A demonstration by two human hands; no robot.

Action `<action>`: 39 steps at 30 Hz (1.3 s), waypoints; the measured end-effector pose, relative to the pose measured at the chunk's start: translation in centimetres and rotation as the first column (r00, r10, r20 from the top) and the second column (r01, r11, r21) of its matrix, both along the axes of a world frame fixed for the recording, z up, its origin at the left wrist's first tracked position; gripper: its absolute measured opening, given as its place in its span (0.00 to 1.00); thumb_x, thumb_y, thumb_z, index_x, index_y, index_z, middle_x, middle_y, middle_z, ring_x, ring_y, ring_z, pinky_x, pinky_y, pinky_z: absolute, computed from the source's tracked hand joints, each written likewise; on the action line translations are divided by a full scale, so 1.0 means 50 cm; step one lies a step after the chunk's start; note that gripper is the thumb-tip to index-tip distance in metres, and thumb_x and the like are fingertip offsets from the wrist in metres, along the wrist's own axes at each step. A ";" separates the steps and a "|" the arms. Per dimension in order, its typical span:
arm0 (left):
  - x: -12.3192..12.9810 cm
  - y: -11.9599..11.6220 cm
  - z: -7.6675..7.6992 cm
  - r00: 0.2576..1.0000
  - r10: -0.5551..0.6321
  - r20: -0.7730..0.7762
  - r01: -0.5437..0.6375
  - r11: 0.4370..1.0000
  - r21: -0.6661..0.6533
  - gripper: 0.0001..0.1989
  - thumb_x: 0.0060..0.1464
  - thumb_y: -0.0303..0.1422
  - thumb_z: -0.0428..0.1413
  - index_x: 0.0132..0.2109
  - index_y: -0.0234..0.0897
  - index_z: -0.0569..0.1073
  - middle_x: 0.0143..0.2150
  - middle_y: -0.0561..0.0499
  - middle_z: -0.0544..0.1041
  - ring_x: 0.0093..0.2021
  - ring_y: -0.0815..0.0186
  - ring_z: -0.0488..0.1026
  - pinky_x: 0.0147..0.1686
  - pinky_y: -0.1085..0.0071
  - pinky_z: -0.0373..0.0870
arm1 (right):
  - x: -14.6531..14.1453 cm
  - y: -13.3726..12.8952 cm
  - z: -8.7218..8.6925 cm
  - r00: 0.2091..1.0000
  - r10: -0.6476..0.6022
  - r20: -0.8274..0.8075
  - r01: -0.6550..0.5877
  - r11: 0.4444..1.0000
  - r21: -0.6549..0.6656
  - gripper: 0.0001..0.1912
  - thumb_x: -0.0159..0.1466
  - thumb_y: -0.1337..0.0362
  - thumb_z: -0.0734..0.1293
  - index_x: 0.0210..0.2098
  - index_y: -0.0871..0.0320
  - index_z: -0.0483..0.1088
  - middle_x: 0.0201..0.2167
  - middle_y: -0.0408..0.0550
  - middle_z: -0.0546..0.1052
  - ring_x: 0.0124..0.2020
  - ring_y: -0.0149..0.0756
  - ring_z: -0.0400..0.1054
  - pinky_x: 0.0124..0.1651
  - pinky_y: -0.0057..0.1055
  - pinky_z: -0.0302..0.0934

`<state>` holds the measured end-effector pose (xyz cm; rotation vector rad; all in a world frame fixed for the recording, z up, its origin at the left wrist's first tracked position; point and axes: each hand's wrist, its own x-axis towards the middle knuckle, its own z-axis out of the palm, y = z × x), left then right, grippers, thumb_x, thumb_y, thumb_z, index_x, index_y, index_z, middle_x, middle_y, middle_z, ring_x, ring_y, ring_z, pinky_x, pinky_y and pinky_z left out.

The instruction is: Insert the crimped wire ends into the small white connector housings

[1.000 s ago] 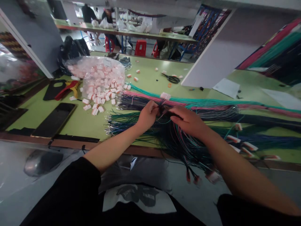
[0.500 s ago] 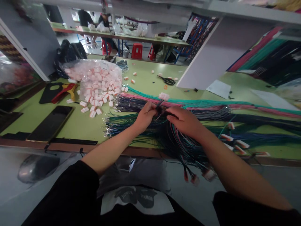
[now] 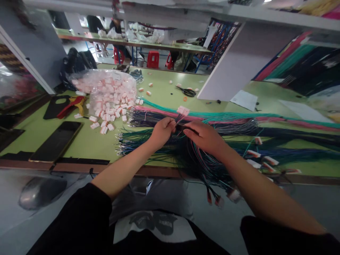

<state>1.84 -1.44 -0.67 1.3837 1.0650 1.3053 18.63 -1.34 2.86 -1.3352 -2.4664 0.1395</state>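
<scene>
The bare right hand (image 3: 204, 137) curls around a narrow dark item (image 3: 191, 129), unclear; beside it, the bare left hand (image 3: 162, 134) pinches thin dark wires (image 3: 180, 118) leading to a pale-pink, blocky plastic connector (image 3: 183, 110). Farther back lie black-handled scissors (image 3: 188, 92).

A pale, pinkish-white connector housing (image 3: 183, 110) sat at a slant atop a short bunch of thin dark leads (image 3: 180, 118), seen against pink and green wires (image 3: 233, 116) stretched along the workbench (image 3: 102, 147). The leads, gripped below the housing, ran down into shadow, where single strands and their far ends could not be told apart from the dark wiring (image 3: 193, 163) beneath.
</scene>
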 end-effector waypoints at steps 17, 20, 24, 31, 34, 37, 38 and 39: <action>0.015 0.006 -0.033 0.989 0.040 0.140 -0.042 0.999 0.011 0.12 0.52 0.16 0.47 0.29 0.38 0.63 0.24 0.58 0.66 0.27 0.71 0.63 0.31 0.75 0.60 | -0.021 -0.026 0.001 0.994 -0.098 -0.041 0.103 0.986 0.130 0.15 0.66 0.56 0.58 0.33 0.54 0.73 0.34 0.50 0.78 0.37 0.43 0.70 0.35 0.34 0.57; 0.014 -0.001 -0.024 0.991 0.034 0.128 -0.034 0.999 -0.004 0.12 0.50 0.16 0.48 0.28 0.38 0.64 0.25 0.58 0.67 0.28 0.71 0.64 0.32 0.75 0.60 | -0.025 -0.031 0.009 0.992 -0.128 0.014 0.125 0.983 0.131 0.16 0.66 0.56 0.57 0.32 0.54 0.73 0.32 0.50 0.78 0.36 0.43 0.70 0.33 0.34 0.55; 0.013 -0.010 -0.010 0.995 0.062 0.077 -0.065 0.997 0.044 0.11 0.55 0.21 0.51 0.27 0.38 0.63 0.25 0.58 0.67 0.28 0.70 0.65 0.33 0.74 0.61 | -0.037 -0.041 0.019 0.976 -0.200 0.090 0.187 0.974 0.131 0.15 0.66 0.57 0.57 0.32 0.54 0.73 0.32 0.51 0.78 0.35 0.43 0.70 0.31 0.33 0.52; 0.012 -0.014 0.005 0.974 0.050 0.220 -0.032 0.996 -0.086 0.13 0.56 0.20 0.51 0.25 0.37 0.63 0.19 0.60 0.64 0.19 0.75 0.57 0.23 0.77 0.54 | -0.029 -0.039 0.014 0.981 -0.172 0.094 0.156 0.975 0.158 0.16 0.66 0.56 0.57 0.35 0.54 0.74 0.35 0.51 0.79 0.36 0.44 0.70 0.29 0.33 0.52; 0.010 -0.015 0.013 0.934 -0.002 0.358 0.075 0.979 -0.189 0.14 0.57 0.21 0.51 0.24 0.36 0.62 0.17 0.60 0.63 0.16 0.77 0.54 0.19 0.79 0.49 | -0.015 -0.011 0.000 0.994 -0.112 0.018 0.110 0.990 0.092 0.14 0.65 0.58 0.59 0.43 0.53 0.73 0.40 0.50 0.79 0.39 0.44 0.71 0.33 0.34 0.57; 0.003 -0.013 0.019 0.906 -0.073 0.417 0.181 0.957 -0.225 0.14 0.58 0.24 0.52 0.24 0.36 0.62 0.16 0.60 0.64 0.14 0.79 0.53 0.16 0.80 0.47 | -0.009 0.023 -0.015 0.998 -0.023 -0.050 0.026 0.998 0.059 0.13 0.63 0.61 0.60 0.43 0.53 0.73 0.39 0.49 0.79 0.38 0.43 0.70 0.38 0.35 0.60; 0.001 -0.011 0.020 0.903 -0.091 0.420 0.202 0.952 -0.229 0.14 0.59 0.25 0.52 0.24 0.35 0.63 0.16 0.60 0.65 0.13 0.80 0.52 0.15 0.81 0.45 | -0.009 0.031 -0.019 0.998 -0.002 -0.063 0.006 0.997 0.071 0.13 0.63 0.61 0.60 0.41 0.53 0.74 0.37 0.49 0.79 0.38 0.43 0.70 0.39 0.36 0.61; -0.002 -0.010 0.020 0.902 -0.100 0.421 0.216 0.947 -0.239 0.14 0.59 0.25 0.53 0.25 0.35 0.63 0.16 0.60 0.66 0.12 0.80 0.52 0.14 0.81 0.45 | -0.010 0.037 -0.021 0.997 0.011 -0.072 -0.005 0.995 0.095 0.12 0.63 0.61 0.60 0.40 0.52 0.74 0.35 0.49 0.78 0.38 0.43 0.70 0.41 0.37 0.61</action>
